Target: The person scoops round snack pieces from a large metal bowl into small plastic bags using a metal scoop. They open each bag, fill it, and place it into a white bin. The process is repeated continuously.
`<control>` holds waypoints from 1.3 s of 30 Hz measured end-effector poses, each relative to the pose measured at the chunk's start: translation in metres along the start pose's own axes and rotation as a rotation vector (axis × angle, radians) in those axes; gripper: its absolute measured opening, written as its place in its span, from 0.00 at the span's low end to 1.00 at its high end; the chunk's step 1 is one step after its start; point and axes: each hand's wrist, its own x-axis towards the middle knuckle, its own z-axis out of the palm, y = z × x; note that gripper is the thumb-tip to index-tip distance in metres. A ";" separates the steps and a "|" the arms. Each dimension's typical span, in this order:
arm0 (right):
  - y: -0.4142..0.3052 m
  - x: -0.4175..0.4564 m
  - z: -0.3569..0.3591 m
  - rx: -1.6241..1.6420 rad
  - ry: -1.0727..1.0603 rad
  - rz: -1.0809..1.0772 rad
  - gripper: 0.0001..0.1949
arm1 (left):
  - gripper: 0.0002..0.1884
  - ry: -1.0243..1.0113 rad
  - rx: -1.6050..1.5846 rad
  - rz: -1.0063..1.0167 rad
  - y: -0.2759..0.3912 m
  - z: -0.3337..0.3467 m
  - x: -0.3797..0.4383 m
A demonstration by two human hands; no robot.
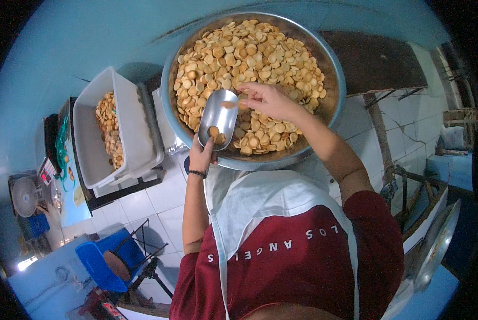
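My left hand (203,154) grips a shiny metal scoop (219,116) at its lower end, over the near-left rim of a large metal basin (335,88). A few round, tan, biscuit-like pieces (216,135) lie in the scoop near my thumb. A blurred tan piece (227,105) shows over the scoop's upper part; I cannot tell whether it touches the metal. Just right of the scoop is my right hand (269,100), thumb and fingers apart, above the heap of round biscuit-like pieces (255,52) that fills much of the basin.
Left of the basin, a white plastic tub (137,132) holds more pieces. A table (77,200) with green string (63,148) stands beyond it. Lower left are a blue plastic chair (103,260) and a fan (24,197). A dark ledge (383,64) is at right, with a metal pan lid (439,244) below.
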 end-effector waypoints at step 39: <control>0.125 0.038 -0.073 -0.668 0.329 0.330 0.35 | 0.19 0.012 -0.049 -0.086 0.004 -0.001 0.002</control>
